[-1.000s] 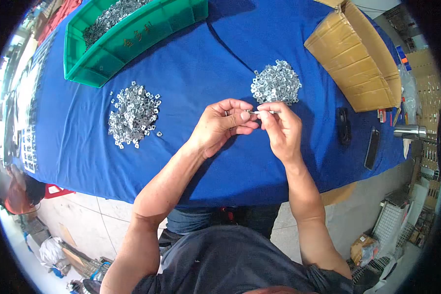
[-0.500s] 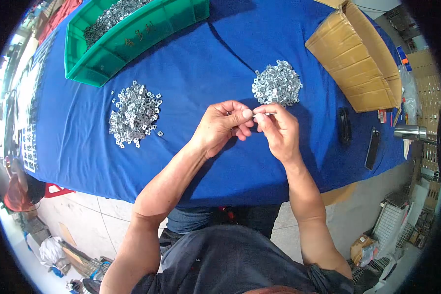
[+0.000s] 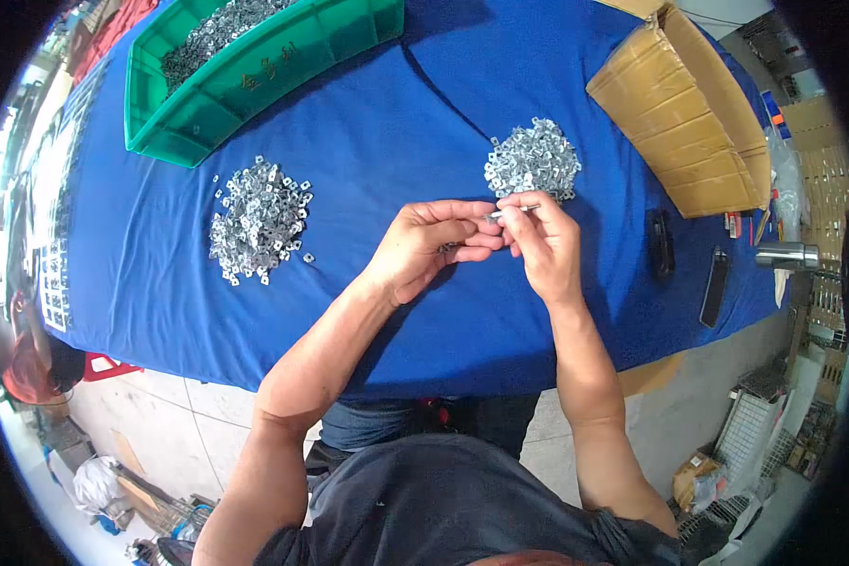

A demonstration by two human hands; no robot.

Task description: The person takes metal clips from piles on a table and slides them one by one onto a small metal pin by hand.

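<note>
My left hand is half curled above the blue cloth, its palm turned toward my right hand. A few small metal pieces show between its thumb and fingers, mostly hidden. My right hand pinches a thin, light-coloured metal rod-like tool between thumb and index finger. The tool's tip is at the left fingertips, where a tiny metal piece shows; its shape is too small to make out. Just beyond my hands lies a pile of small silver metal clips. Another pile of similar square clips lies to the left.
A green plastic bin with many dark metal parts stands at the back left. At the right are a cardboard box, a black object, a dark flat phone-like object and a metal cylinder at the table's edge.
My left thumb has drawn back from the pinch and its fingers have straightened somewhat. My right fingers have shifted slightly, and more of the thin tool shows.
</note>
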